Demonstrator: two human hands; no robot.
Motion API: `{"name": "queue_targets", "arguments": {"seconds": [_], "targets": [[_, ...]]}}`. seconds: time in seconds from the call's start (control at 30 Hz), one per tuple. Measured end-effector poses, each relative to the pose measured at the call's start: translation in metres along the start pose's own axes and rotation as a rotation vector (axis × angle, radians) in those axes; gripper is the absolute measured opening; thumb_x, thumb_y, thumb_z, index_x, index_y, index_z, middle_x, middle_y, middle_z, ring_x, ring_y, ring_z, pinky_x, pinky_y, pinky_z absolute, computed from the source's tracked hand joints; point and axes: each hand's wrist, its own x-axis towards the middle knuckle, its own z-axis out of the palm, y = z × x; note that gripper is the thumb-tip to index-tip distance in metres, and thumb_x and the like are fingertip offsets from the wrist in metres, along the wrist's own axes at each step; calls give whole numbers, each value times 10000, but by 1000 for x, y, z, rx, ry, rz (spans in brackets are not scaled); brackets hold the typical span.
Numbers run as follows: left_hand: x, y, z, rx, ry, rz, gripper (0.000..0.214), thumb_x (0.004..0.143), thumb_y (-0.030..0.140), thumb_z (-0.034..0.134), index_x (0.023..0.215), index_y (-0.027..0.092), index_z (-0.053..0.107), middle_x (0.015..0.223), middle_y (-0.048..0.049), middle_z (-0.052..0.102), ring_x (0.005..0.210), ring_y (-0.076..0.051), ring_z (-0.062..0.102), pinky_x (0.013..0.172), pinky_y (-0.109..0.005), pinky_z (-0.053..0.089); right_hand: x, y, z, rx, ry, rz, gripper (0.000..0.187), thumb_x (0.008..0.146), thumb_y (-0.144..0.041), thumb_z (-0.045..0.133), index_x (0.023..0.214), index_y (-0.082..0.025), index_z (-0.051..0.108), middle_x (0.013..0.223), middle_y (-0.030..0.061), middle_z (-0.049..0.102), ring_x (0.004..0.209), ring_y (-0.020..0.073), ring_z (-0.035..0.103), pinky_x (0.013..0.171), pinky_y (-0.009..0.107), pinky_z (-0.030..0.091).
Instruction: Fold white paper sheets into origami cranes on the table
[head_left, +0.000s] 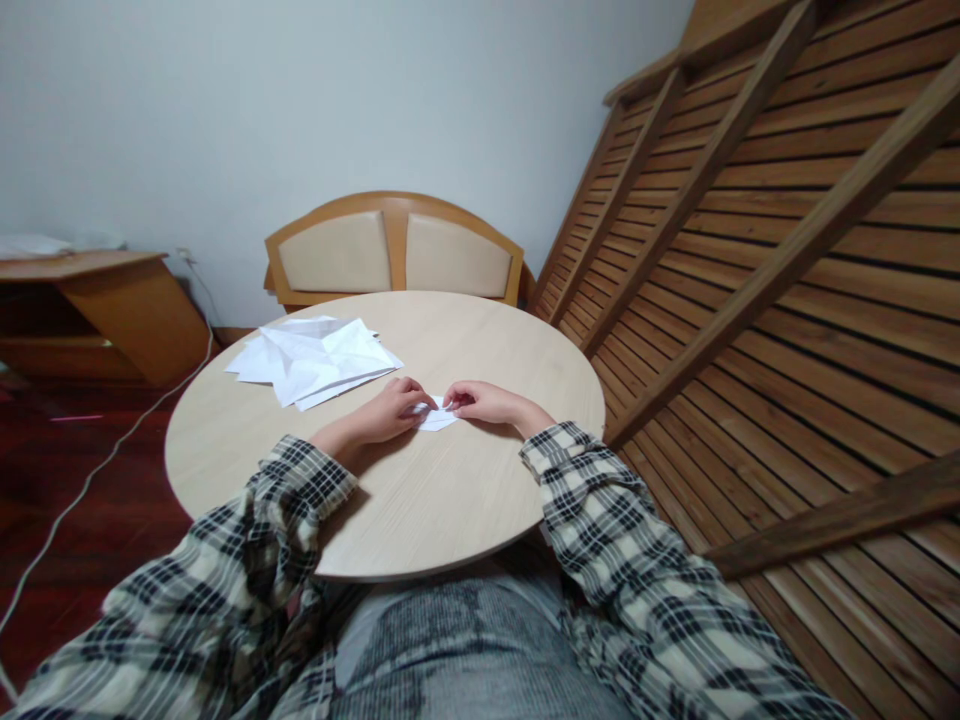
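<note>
Head view: small folded paper (439,420) lies on the round tabletop (450,505), between the two hands. Left hand (391,411): fingers (415,394) bent, thumb and forefinger nearly together, gripping the paper's left side. Right hand (487,402): fingers curled, thumb and forefinger closed in a pinch on its upper right edge. Fingertips of both hands close together. Creased paper sheets (319,358) piled loosely beyond the left hand, apart from it.
</note>
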Motion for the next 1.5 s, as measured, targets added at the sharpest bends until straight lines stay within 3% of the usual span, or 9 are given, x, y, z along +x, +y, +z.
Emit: {"name": "queue_targets", "arguments": {"seconds": [0.27,0.4,0.5,0.63,0.8,0.9,1.27,1.5], "targets": [[-4,-6,-10,-13,-102,-25,350,902,257,500,1217,230,649,1115,-92,595,1026,-222,514,937,-393,416,-1,-1,2,-4,31,32,232,791,-62,581,1004,-146,616,835,18,567,734,127,505,684,254,408],[-5,-6,-13,-5,-122,-41,357,901,287,513,1226,229,650,1109,-89,607,1013,-216,518,926,-374,416,-1,-4,6,-87,105,16,191,820,-90,571,998,-132,626,818,21,567,709,126,496,655,255,397],[-5,-6,-13,-17,-108,-63,353,887,292,527,1204,228,666,1095,-91,616,1000,-220,529,921,-378,421,1,-5,9,-201,219,-52,110,867,-172,581,954,-134,635,873,48,599,775,144,528,715,271,417],[-5,-4,-12,-23,-94,-49,332,886,285,529,1180,236,675,1091,-86,620,997,-216,536,923,-378,422,2,-2,11,-429,346,-78,187,890,-300,630,1002,-154,665,985,81,624,964,190,539,891,323,402],[-4,-2,-12,-25,-69,-43,312,888,319,544,1147,212,682,1049,-90,637,979,-225,543,908,-382,425,1,1,13,-560,299,-28,415,845,-526,663,1108,-206,688,1060,93,604,1046,236,509,931,355,374],[-3,-1,-12,-20,-62,-53,325,888,352,555,1144,193,677,1032,-93,642,951,-224,555,891,-378,431,1,0,14,-594,264,-22,467,799,-562,700,1119,-222,699,1054,94,581,1044,250,493,922,355,368],[-2,0,-7,-16,-31,-59,279,897,374,568,1065,191,693,981,-85,639,927,-219,568,851,-362,446,5,0,17,-578,339,85,462,719,-551,775,1001,-193,701,1041,102,574,1047,261,488,945,369,374],[-2,10,-5,-6,52,-137,396,839,389,644,1185,199,621,984,-81,616,890,-227,564,824,-376,456,5,-3,18,-500,335,115,394,703,-487,805,942,-196,687,1016,87,580,1045,249,491,925,353,383]]}}
